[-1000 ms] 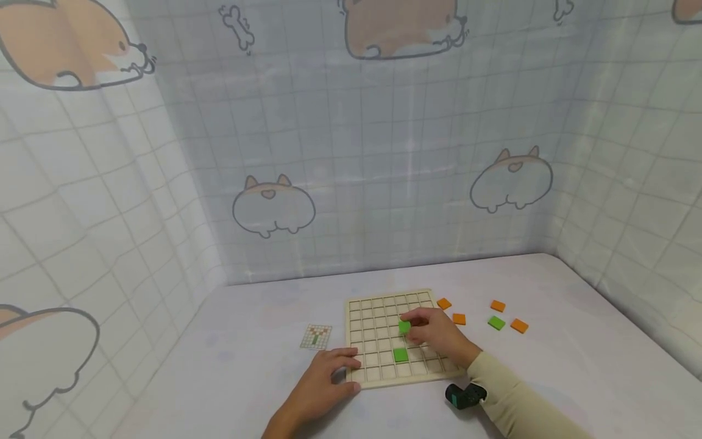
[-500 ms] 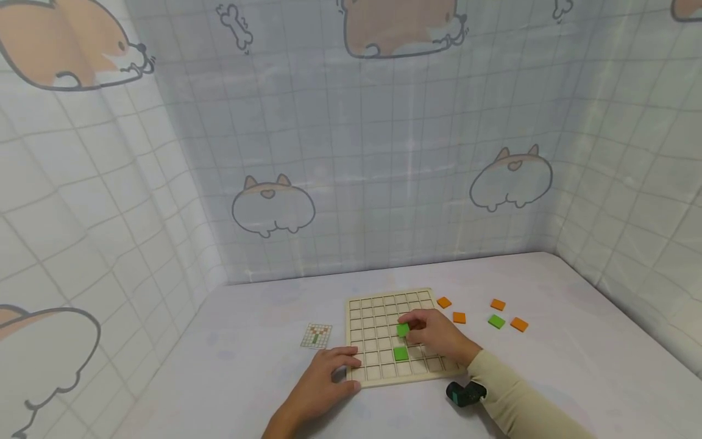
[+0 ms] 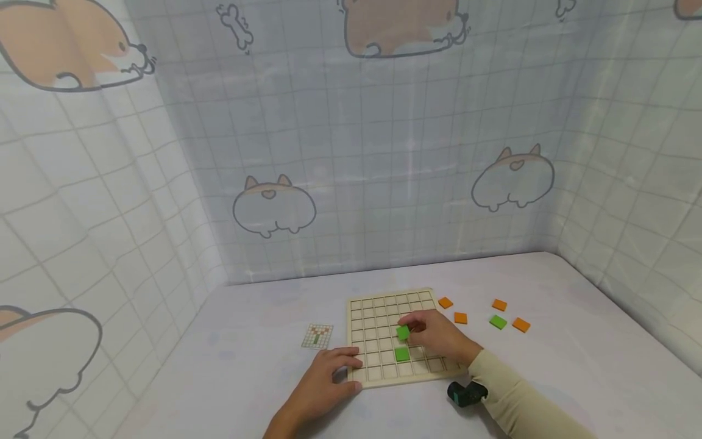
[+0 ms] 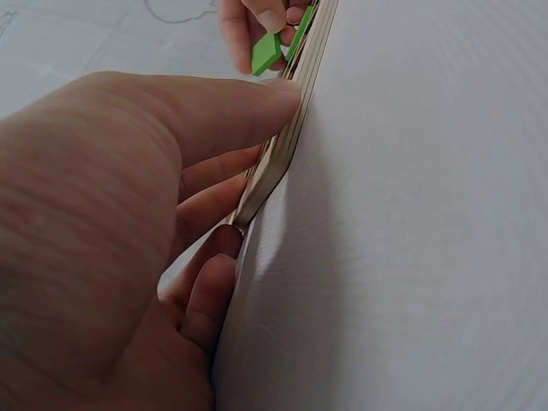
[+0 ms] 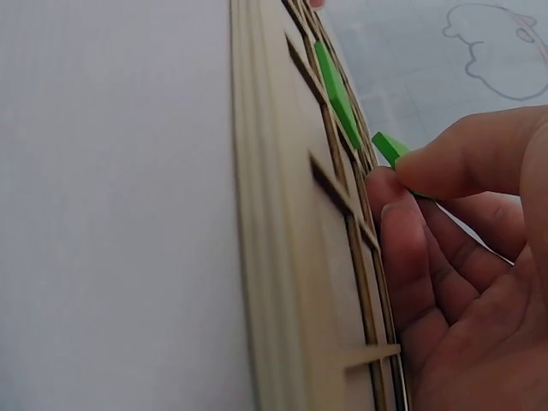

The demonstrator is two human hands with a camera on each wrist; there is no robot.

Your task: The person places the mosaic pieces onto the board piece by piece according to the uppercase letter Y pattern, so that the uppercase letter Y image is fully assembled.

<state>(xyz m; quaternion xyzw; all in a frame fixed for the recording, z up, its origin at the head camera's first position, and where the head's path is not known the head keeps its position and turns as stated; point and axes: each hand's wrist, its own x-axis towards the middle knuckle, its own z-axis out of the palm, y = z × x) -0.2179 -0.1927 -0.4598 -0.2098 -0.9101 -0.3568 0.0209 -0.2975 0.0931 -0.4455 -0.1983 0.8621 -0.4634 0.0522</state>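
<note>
My right hand (image 3: 439,334) pinches a green square tile (image 3: 403,332) between thumb and fingertips over the middle of a pale wooden grid board (image 3: 375,344). In the left wrist view the held tile (image 4: 266,54) looks tilted and raised off the board. Another green tile (image 3: 402,354) sits in a cell just nearer to me; the right wrist view shows this seated tile (image 5: 336,94) too. My left hand (image 3: 323,381) rests on the board's near left corner, the thumb (image 4: 248,111) along the edge and the fingers relaxed.
A small pattern card (image 3: 317,336) lies left of the board. To the right are loose orange tiles (image 3: 460,318), several in all, and one green tile (image 3: 498,322). A dark wrist device (image 3: 467,394) sits by the right sleeve. A patterned curtain (image 3: 384,152) stands behind the table.
The pinched green tile has shifted slightly toward me, closer to the seated green tile, and turned a little. The left hand stays where it was.
</note>
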